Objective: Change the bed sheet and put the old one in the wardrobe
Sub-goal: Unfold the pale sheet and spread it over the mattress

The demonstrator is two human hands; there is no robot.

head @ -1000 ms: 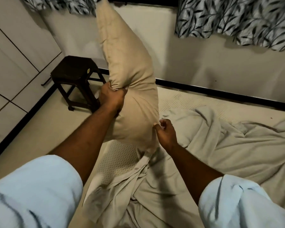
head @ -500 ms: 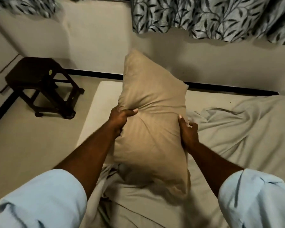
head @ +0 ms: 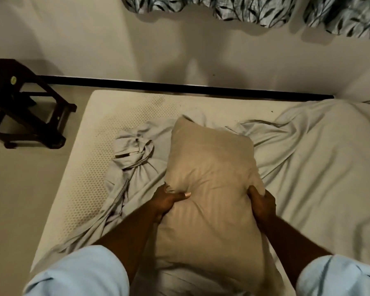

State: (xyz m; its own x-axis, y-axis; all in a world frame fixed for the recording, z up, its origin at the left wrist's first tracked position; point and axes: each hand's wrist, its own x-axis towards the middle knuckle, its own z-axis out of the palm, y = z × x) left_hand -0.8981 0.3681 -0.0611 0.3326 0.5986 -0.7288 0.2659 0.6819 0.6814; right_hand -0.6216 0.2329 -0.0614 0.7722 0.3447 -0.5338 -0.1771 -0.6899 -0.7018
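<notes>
Left hand (head: 169, 199) grips the pillow (head: 212, 163) at its 9 o'clock edge, thumb curled over the front; right hand (head: 262, 202) clutches it at 3 o'clock. Beneath, the rumpled sheet (head: 308, 159) bunches toward 10 o'clock on the mattress (head: 88, 167); stool (head: 2, 86) at 9 o'clock

This is a bedroom in a home: a bare mattress (head: 88, 167) with a honeycomb-textured top lies low, close to the floor, with a crumpled grey sheet (head: 308, 167) heaped across it and a tan pillow (head: 209, 167) over its middle. Just beyond the mattress's far edge rises a plain pale wall (head: 115, 39) with a black skirting band (head: 179, 87) at its foot, and leaf-patterned curtains (head: 244, 7) hang high above the mattress. Off the mattress's far left corner a dark stool (head: 26, 116) stands on the pale floor (head: 19, 189)
</notes>
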